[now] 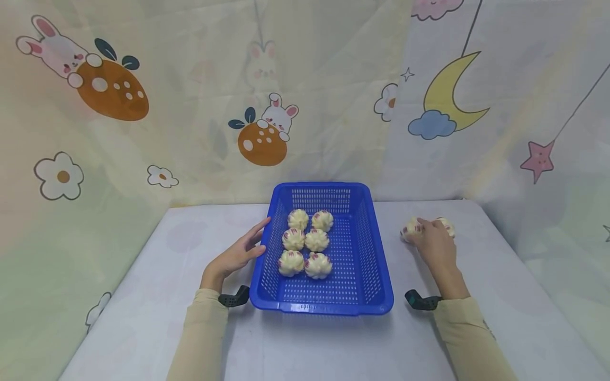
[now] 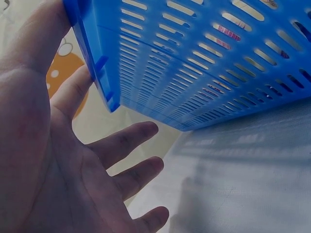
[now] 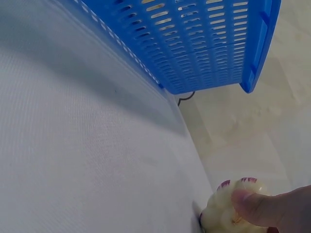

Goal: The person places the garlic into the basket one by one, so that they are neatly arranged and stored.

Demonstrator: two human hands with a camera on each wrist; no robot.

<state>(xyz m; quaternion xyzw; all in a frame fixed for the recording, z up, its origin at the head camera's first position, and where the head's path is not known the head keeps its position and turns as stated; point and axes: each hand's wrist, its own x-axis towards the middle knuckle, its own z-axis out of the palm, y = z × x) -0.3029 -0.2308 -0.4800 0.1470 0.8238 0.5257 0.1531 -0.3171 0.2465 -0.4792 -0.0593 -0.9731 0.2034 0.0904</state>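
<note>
Beside the blue basket (image 1: 381,286), my left hand (image 1: 236,257) touches the left rim with thumb and forefinger. Its other fingers are spread apart from the basket wall in the left wrist view. To the right, my right hand (image 1: 434,244) pinches a whitish garlic bulb (image 1: 411,228) with purple streaks at the table. The right wrist view shows the thumb (image 3: 260,206) pressed on that garlic bulb (image 3: 221,213); the fingers are mostly hidden. Another garlic bulb (image 1: 447,226) lies just behind the hand, partly covered. Several garlic bulbs (image 1: 317,241) sit in two columns in the basket's left part.
The basket stands on a white-covered table (image 1: 305,349) between the two arms. A cartoon-printed curtain (image 1: 333,132) hangs along the table's back and sides. Dark wrist devices, the left one (image 1: 234,297) and the right one (image 1: 421,300), stick out near the basket.
</note>
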